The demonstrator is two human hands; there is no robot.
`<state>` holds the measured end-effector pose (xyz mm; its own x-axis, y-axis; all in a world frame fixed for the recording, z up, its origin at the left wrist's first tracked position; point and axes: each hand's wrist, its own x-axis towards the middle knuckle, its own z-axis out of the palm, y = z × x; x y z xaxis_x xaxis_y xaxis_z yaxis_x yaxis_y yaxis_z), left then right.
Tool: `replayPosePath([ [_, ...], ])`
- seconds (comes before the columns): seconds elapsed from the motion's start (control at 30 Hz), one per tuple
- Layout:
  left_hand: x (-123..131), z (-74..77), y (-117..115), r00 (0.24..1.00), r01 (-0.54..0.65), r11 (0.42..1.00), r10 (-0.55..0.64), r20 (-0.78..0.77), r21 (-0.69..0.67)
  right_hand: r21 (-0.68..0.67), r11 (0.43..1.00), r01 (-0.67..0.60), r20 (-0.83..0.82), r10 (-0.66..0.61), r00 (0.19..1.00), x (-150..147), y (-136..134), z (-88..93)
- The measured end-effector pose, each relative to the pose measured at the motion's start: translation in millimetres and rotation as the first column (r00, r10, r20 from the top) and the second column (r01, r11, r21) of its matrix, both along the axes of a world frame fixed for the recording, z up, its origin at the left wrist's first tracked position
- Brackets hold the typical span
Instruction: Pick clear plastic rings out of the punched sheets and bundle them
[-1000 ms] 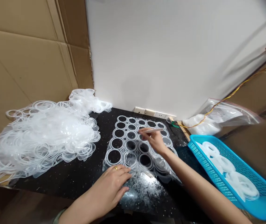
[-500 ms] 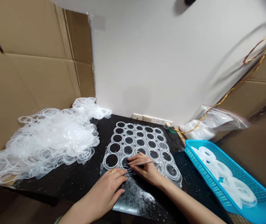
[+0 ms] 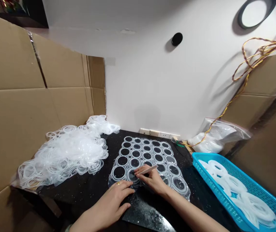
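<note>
A clear plastic sheet (image 3: 141, 155) with rows of ring shapes lies flat on the black table (image 3: 79, 193). My left hand (image 3: 115, 201) rests palm down at its front left edge, fingers stretched out, fingertips touching the sheet. Pinched in my right hand (image 3: 156, 182) is a thin, pale stick-like tool (image 3: 149, 169); its working tip is hidden by the fingers. That hand is over a ring in the front row, just right of my left fingertips. White dust or scraps lie on the table in front of the sheet.
On the left, a heap of translucent ring scraps (image 3: 72, 149) reaches up to the cardboard wall (image 3: 14, 112). At right stands a blue basket (image 3: 212, 190) holding white rings (image 3: 236, 185). Behind it are a plastic bag (image 3: 208, 141) and a twisted yellow-brown cable (image 3: 225, 108).
The head view has tilted upward, showing more wall. Both hands stay at about the same place on the sheet, and the tool in my right hand is angled slightly differently.
</note>
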<state>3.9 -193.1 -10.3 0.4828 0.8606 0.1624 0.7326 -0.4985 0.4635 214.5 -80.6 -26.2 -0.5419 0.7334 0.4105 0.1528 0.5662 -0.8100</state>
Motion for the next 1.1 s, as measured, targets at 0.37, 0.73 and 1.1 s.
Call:
replayPosePath([
  [0.37,0,-0.5,3,1.0,-0.014,1.0,0.013,-0.015,-0.024,0.306,0.952,0.003,0.136,-0.046,0.99,-9,15,-4.1],
  [0.73,-6,-0.6,13,0.999,0.023,0.999,-0.025,-0.032,-0.045,0.234,0.921,0.311,-0.154,-0.281,0.947,1,87,20.0],
  [1.1,4,-0.6,51,0.999,0.032,0.997,-0.033,0.02,0.072,-0.281,0.953,0.111,-0.054,-0.132,0.99,-14,48,-0.9],
])
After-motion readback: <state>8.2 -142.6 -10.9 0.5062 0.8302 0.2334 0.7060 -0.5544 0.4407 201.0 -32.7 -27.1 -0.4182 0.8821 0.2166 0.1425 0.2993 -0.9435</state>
